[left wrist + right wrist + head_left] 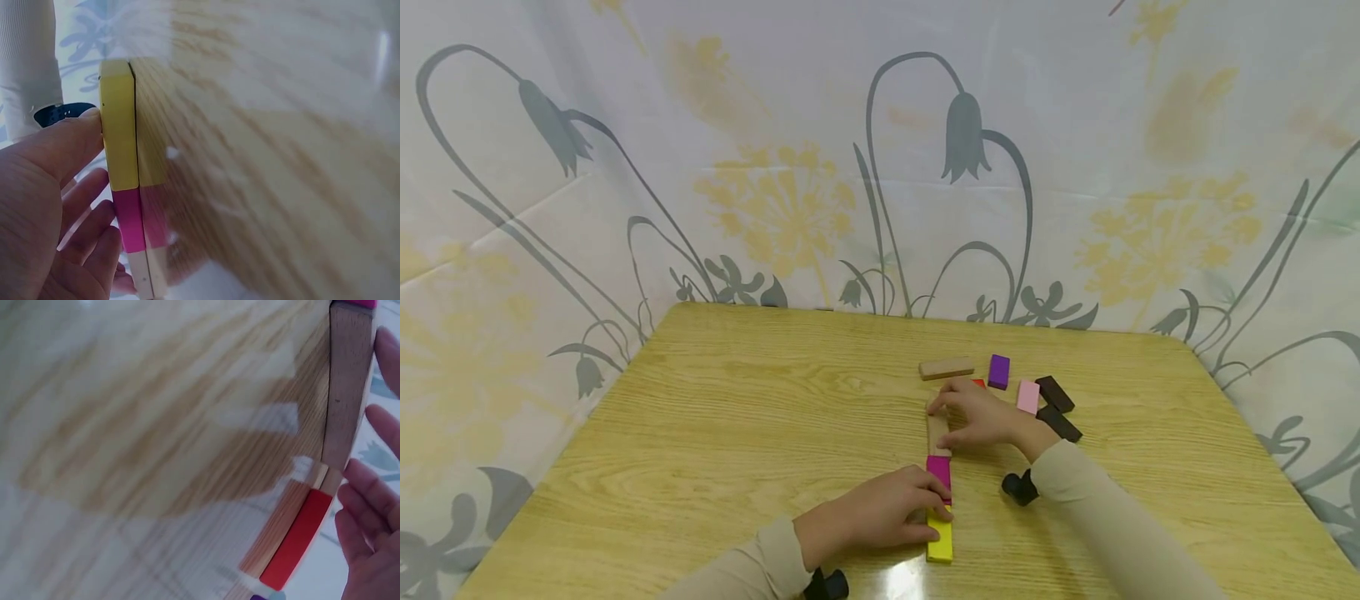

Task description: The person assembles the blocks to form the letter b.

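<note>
A row of flat blocks runs end to end on the wooden table point(737, 417); nearest the person lies the yellow block point(939, 540), beyond it and touching it the magenta block point(938, 472), and beyond that the plain wooden block point(937, 433); no block shows any writing, label or brand, and no box, tray or other container is on the table.

The left hand point(887, 517) rests against the row from its left side, fingers laid loosely over the join of the yellow and magenta blocks; in the left wrist view the thumb point(65, 147) presses the yellow block's side and the other fingers lie relaxed beside the magenta one, so the hand touches rather than grips.

The right hand point(981, 417) lies at the far end of the row, fingers fairly straight and spread, fingertips on the plain wooden block; the right wrist view shows the fingers point(375, 487) just beside that block's edge, none curled round it.

Beyond the right hand a red block point(978, 383) peeks out, touching the far end of the row; farther from the row lie a second wooden block point(946, 367), a purple block point(998, 372), a pink block point(1028, 397) and two dark brown blocks point(1056, 408), the brown pair to the right of the pink one.
</note>
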The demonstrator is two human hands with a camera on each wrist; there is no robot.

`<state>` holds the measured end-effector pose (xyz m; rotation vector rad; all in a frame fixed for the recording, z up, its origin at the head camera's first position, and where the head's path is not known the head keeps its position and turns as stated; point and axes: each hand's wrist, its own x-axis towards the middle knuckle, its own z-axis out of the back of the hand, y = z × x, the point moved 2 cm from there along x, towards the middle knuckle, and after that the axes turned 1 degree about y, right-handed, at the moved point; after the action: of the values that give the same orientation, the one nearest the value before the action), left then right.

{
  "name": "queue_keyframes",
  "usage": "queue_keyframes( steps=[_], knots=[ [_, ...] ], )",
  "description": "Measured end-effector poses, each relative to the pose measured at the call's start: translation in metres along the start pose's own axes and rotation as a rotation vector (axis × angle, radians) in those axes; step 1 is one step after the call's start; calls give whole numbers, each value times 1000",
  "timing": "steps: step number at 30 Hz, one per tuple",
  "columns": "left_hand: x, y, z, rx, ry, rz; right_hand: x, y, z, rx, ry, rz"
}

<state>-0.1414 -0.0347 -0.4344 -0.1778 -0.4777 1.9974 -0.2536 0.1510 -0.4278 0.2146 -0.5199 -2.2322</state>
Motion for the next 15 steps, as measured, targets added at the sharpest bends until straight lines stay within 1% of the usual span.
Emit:
queue_keyframes(
  steps=[4,15],
  knots=[
    [-1,-1,0,-1,4,4,1,4,-1,8,-7,-35],
    [-3,-5,-1,22,-4,4,2,12,-4,40,-12,-37]
  ],
)
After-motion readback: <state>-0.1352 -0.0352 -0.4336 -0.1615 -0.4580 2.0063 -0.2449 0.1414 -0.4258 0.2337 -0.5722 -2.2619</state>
